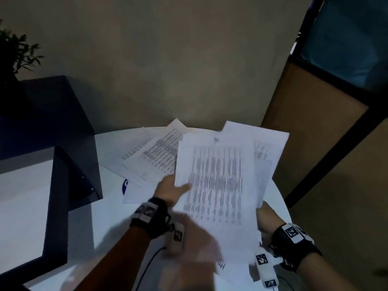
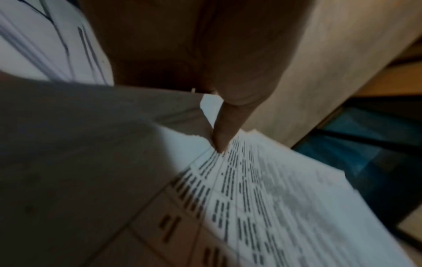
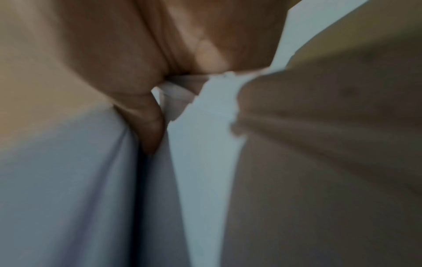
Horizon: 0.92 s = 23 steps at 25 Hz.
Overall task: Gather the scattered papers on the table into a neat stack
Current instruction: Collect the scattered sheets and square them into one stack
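Printed white paper sheets (image 1: pixel 218 185), gathered in a loose bundle, are hanging lifted above the round white surface (image 1: pixel 105 223), sitting between the two grips. The left grip (image 1: pixel 170 192) is pinching the bundle's left edge, its thumb (image 2: pixel 228 126) pressing on the printed face. The right grip (image 1: pixel 265 219) is clasping the lower right edge, one finger (image 3: pixel 148 126) pressing against the sheets and the rest hiding behind them. Other loose white printed sheets (image 1: pixel 151 156) are lying fanned and overlapping on the surface just beyond the left grip, one of them showing a blue mark (image 1: pixel 125 184) at its edge. Rows of dark print are covering the pages, but blur is making every word unreadable.
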Tool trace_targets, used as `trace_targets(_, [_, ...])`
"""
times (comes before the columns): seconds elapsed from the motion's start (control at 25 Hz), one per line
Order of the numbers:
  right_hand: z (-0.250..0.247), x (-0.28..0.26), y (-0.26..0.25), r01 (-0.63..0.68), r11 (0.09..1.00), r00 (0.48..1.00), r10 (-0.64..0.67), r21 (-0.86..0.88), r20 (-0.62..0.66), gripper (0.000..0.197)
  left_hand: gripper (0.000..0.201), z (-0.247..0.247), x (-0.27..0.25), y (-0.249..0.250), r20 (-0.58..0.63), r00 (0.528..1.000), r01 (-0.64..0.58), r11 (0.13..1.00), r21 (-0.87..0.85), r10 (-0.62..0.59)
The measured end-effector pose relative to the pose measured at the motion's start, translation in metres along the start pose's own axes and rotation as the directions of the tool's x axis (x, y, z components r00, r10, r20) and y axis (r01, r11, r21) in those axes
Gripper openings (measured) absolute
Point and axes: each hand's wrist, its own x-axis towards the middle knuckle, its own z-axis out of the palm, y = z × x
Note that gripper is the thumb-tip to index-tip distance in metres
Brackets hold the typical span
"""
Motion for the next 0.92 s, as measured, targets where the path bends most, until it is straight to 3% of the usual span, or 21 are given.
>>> trace_targets(0.08, [0.002,-0.002,0.004,-0.025,1.000,0.999,0.025,-0.011,0.046,0.037,0.043,0.018,0.000,-0.023,0.001,1.000,0.027,0.964,0.264,-0.028])
trace_targets(0.12, [0.000,0.002,0.009,-0.025,0.998,0.999,0.028,-0.053,0.046,0.035,0.048,0.022,0.000,-0.028,-0.041,0.999,0.031,0.955,0.296,-0.020])
trace_targets(0.16, [0.002,-0.004,0.006,-0.025,0.995,0.999,0.029,-0.093,0.045,0.024,0.054,0.024,0.000,-0.034,-0.085,0.996,0.030,0.965,0.260,-0.008])
trace_targets(0.24, [-0.002,-0.004,0.003,-0.054,0.995,0.998,0.057,-0.085,0.025,0.034,0.073,0.016,0.000,-0.037,-0.108,0.991,0.071,0.995,-0.063,-0.077])
trace_targets(0.32, [0.002,-0.007,-0.011,-0.002,1.000,0.992,0.006,-0.031,0.127,0.030,0.084,0.002,0.000,-0.041,0.095,0.977,0.211,0.894,-0.395,-0.188])
trace_targets(0.4, [0.019,-0.012,-0.037,0.083,0.995,0.969,-0.094,0.056,0.228,0.020,0.071,-0.016,-0.009,-0.036,0.264,0.953,0.262,0.838,-0.478,-0.147])
trace_targets(0.48, [0.036,-0.009,-0.058,0.143,0.990,0.945,-0.136,-0.001,0.298,0.026,0.066,-0.029,-0.009,-0.036,0.193,0.979,0.158,0.857,-0.490,-0.070])
trace_targets(0.56, [0.047,0.000,-0.069,0.196,0.972,0.945,-0.152,-0.131,0.290,0.021,0.056,-0.040,-0.006,-0.046,0.028,0.995,0.096,0.896,-0.434,-0.093])
trace_targets(0.64, [0.044,0.012,-0.063,0.175,0.951,0.970,-0.122,-0.256,0.208,0.018,0.044,-0.053,0.002,-0.069,-0.148,0.973,0.136,0.955,-0.265,-0.180])
trace_targets(0.72, [0.025,0.024,-0.049,0.145,0.845,0.988,-0.148,-0.514,0.035,0.013,0.057,-0.062,0.008,-0.093,-0.218,0.945,0.209,0.962,-0.175,-0.245])
trace_targets(0.8, [-0.003,0.035,-0.031,-0.051,0.680,0.977,-0.118,-0.732,-0.177,0.027,0.053,-0.060,0.015,-0.103,-0.240,0.930,0.252,0.958,-0.139,-0.279])
trace_targets(0.92, [-0.022,0.047,-0.015,-0.438,0.528,0.886,0.118,-0.728,-0.447,0.068,0.047,-0.054,0.023,-0.105,-0.209,0.923,0.309,0.946,-0.103,-0.324])
